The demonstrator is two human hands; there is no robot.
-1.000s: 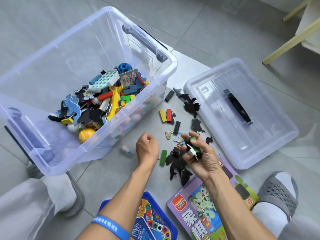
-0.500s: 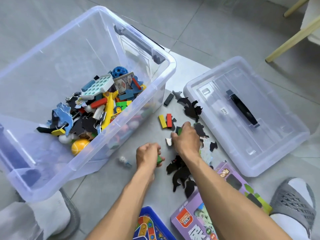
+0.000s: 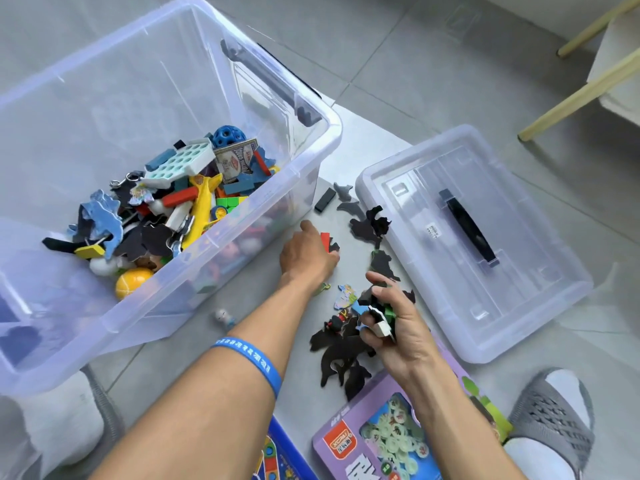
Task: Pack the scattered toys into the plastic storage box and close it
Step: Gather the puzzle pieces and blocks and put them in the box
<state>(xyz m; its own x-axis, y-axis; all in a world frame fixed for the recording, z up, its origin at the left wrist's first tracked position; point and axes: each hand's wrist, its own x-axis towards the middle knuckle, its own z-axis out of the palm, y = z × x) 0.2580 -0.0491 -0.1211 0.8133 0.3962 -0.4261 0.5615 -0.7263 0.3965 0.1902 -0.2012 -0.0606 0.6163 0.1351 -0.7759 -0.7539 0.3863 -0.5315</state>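
The clear plastic storage box (image 3: 311,157) stands on the floor at left, holding a heap of mixed toys. Its clear lid (image 3: 512,292) with a black handle lies flat at right. Between them black puzzle cut-outs (image 3: 370,225) and small blocks are scattered. My left hand (image 3: 304,254) is down on the floor by a red block (image 3: 325,239), fingers curled over pieces. My right hand (image 3: 394,323) is shut on a bunch of small toy pieces (image 3: 377,315), black, green and white, just above more black cut-outs (image 3: 341,355).
A purple game box (image 3: 367,441) and a blue game board (image 3: 280,459) lie near my arms. A tiny figure (image 3: 224,317) sits by the box wall. My slippered feet are at bottom left and right (image 3: 550,420). Wooden furniture legs (image 3: 575,98) stand at top right.
My left hand has reached forward from near the tiny figure to the red block. My right hand has pulled back from the floor with a bunch of pieces in it.
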